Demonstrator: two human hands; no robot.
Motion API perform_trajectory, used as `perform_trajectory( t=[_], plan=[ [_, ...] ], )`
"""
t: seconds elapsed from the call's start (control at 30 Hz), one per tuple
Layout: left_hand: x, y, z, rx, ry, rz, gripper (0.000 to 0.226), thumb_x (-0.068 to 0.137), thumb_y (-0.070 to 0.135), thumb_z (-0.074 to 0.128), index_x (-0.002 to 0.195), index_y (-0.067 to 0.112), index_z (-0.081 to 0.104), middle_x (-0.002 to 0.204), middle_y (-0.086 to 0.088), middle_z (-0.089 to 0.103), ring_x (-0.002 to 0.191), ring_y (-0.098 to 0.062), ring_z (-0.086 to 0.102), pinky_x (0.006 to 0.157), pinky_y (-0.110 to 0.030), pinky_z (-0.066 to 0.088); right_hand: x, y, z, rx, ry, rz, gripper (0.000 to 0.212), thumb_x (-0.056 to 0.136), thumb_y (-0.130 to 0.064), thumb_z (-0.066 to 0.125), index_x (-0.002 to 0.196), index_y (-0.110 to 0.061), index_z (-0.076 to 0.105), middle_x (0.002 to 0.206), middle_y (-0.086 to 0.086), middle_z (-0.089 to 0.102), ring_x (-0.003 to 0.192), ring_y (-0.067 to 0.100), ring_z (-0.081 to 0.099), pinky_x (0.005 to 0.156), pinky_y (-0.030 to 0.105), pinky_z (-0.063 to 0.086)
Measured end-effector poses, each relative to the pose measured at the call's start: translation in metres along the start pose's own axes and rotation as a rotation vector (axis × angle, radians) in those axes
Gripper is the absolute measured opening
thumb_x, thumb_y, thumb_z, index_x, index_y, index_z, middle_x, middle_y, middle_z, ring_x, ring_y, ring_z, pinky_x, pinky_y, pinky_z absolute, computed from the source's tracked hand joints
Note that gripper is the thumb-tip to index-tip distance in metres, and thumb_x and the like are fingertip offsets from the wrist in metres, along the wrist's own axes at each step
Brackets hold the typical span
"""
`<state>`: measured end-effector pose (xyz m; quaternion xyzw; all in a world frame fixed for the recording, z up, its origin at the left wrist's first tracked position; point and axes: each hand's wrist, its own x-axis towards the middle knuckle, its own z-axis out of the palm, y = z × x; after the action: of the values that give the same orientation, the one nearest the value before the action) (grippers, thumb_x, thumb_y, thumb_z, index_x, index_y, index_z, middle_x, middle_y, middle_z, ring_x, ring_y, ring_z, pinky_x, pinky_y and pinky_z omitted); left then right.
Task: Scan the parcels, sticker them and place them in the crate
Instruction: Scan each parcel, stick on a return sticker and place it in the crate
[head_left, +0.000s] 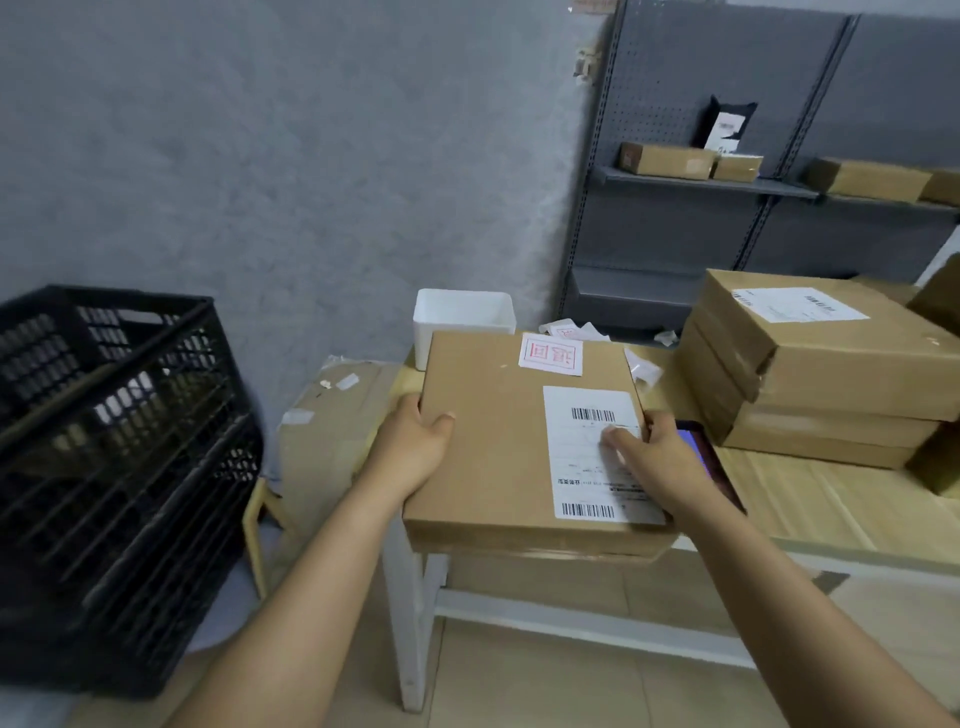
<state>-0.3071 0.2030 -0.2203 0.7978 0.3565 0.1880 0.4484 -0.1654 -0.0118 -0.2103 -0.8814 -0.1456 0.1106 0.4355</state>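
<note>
Head view: both my hands, left (415, 447) and right (660, 462), grip the parcel (498, 441) at bench (831, 499) left edge; crate (119, 467) left, stacked boxes (815, 374) right, phone (711, 457) under my right hand.

phone (711, 462) half hidden behind right hand (657, 462), crate (104, 467) cut off at left

table (831, 499), stacked parcels (831, 374) (right), white tub (462, 317)
</note>
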Motion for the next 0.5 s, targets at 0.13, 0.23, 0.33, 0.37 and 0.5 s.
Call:
perform_trajectory(
  t=[0.13,0.23,0.33,0.37,0.5],
  plan=[
    [-0.019,-0.015,-0.038,0.003,0.096,-0.022,0.039,0.093,0.035,0.052,0.128,0.018,0.049,0.119,-0.003,0.062,0.093,-0.020,0.057,0.074,-0.029,0.042,-0.021,-0.027,0.022,0.097,-0.022,-0.120,0.037,0.089,-0.029,0.060,0.120,-0.014,0.046,0.118,0.003,0.062,0.101,0.022,0.058,0.078,0.033,0.041],
    [-0.026,-0.032,-0.077,-0.018,0.171,-0.034,0.038,0.093,0.035,0.053,0.127,0.018,0.049,0.114,-0.002,0.062,0.087,-0.018,0.055,0.069,-0.029,0.042,-0.034,-0.054,0.049,0.064,-0.036,-0.210,0.029,0.088,-0.027,0.061,0.111,-0.013,0.051,0.110,0.001,0.064,0.090,0.017,0.060,0.071,0.023,0.044],
    [-0.031,-0.054,-0.120,-0.013,0.253,-0.044,0.033,0.094,0.037,0.052,0.123,0.022,0.049,0.106,0.003,0.059,0.079,-0.011,0.055,0.060,-0.026,0.039,-0.045,-0.084,0.084,0.099,-0.081,-0.257,0.034,0.090,-0.029,0.061,0.118,-0.014,0.049,0.105,-0.004,0.059,0.078,0.009,0.054,0.063,0.019,0.039],
    [-0.033,-0.061,-0.135,-0.014,0.273,-0.057,0.030,0.094,0.038,0.052,0.120,0.024,0.048,0.102,0.005,0.058,0.074,-0.006,0.054,0.056,-0.024,0.038,-0.048,-0.095,0.098,0.119,-0.100,-0.268,0.032,0.090,-0.029,0.060,0.116,-0.017,0.047,0.105,-0.005,0.057,0.080,0.010,0.054,0.067,0.023,0.039],
    [-0.034,-0.094,-0.202,-0.035,0.372,-0.066,0.021,0.093,0.034,0.053,0.113,0.027,0.049,0.095,0.009,0.056,0.072,-0.006,0.051,0.053,-0.017,0.033,-0.061,-0.142,0.161,0.150,-0.184,-0.307,0.034,0.090,-0.031,0.060,0.117,-0.020,0.042,0.106,-0.004,0.056,0.093,0.019,0.057,0.075,0.032,0.039]
  ],
)
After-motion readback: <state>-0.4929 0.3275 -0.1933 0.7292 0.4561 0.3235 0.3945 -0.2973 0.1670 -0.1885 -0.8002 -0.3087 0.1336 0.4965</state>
